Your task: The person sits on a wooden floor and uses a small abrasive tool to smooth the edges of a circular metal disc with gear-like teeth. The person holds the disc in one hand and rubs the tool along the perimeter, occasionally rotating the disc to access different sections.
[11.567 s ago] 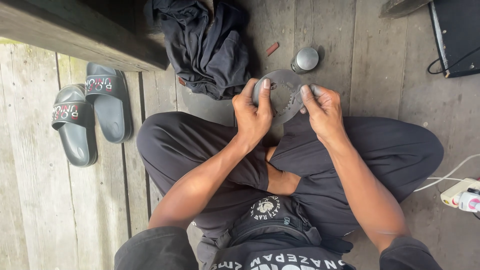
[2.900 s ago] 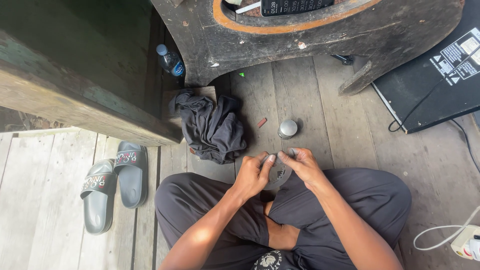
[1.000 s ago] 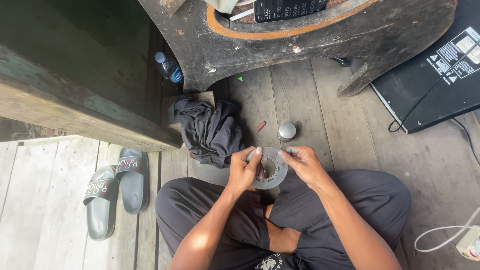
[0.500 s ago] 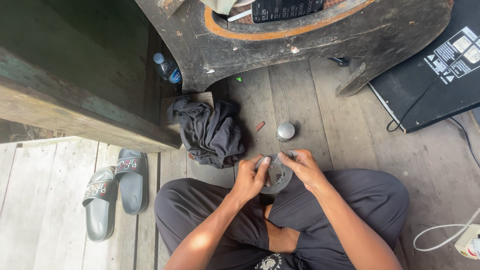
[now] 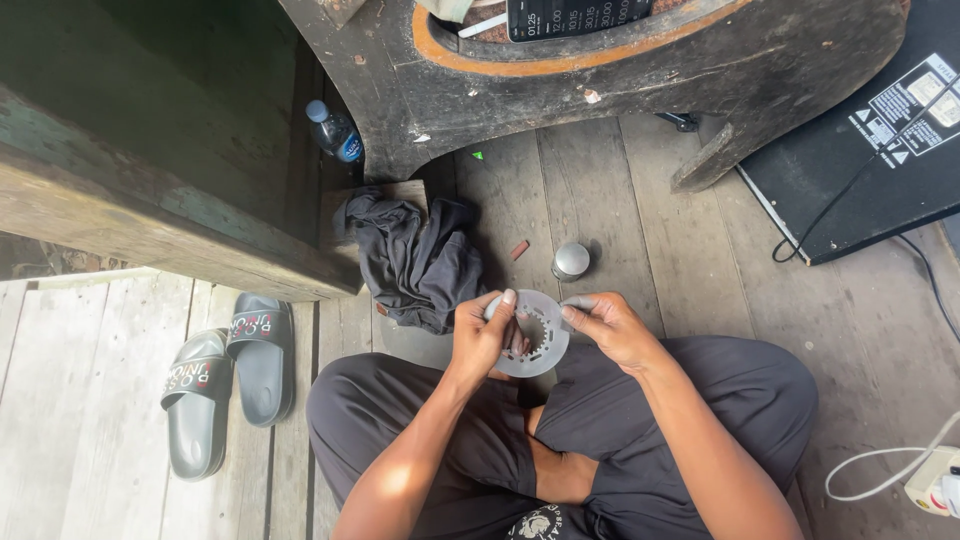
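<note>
A person is sitting cross-legged on the plank floor, knees filling the bottom of the frame. Just above the lap, at centre, both hands are gripping a flat grey metal ring with a toothed inner edge. The left hand is pinching its left rim, fingers curled round the edge and through the hole. The right hand is pinching the right rim between thumb and fingertips. Beyond the ring, a small round metal cap is lying on the planks, with a crumpled dark cloth to its left. A pair of grey sandals is sitting at lower left. A plastic bottle is standing at upper left.
</note>
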